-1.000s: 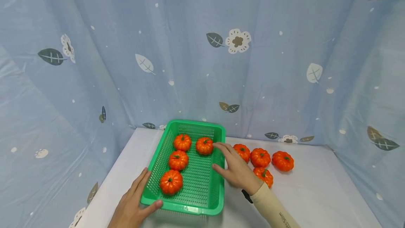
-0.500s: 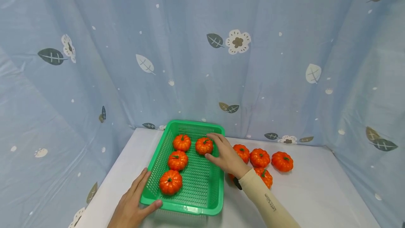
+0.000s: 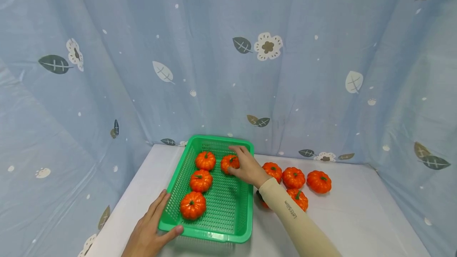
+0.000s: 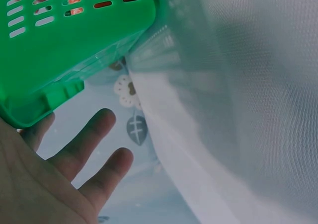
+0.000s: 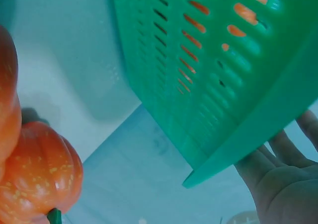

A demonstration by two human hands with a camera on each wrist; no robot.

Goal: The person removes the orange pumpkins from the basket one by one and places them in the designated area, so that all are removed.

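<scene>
A green plastic basket (image 3: 246,225) stands on the table with several small orange toy pumpkins inside. Three of them, the far pumpkin (image 3: 205,161), the middle pumpkin (image 3: 201,181) and the near pumpkin (image 3: 192,205), line its left side. My right hand (image 3: 247,167) reaches over the right rim, thumb and fingers spread about the pumpkin at the back right (image 3: 228,163) and partly covering it; a firm hold is not visible. My left hand (image 3: 150,225) rests against the front left corner, its thumb on the rim. In the left wrist view its fingers (image 4: 87,142) are extended beside the basket.
Right of the basket lie several more pumpkins, among them a back pumpkin (image 3: 294,178), a rightmost pumpkin (image 3: 319,181) and a nearer pumpkin (image 3: 298,198). My right forearm partly hides another. A blue patterned curtain (image 3: 214,70) hangs behind the white table (image 3: 350,217).
My right hand has moved left and inward from the basket's right rim to the back right pumpkin. The left hand and the basket have stayed where they were.
</scene>
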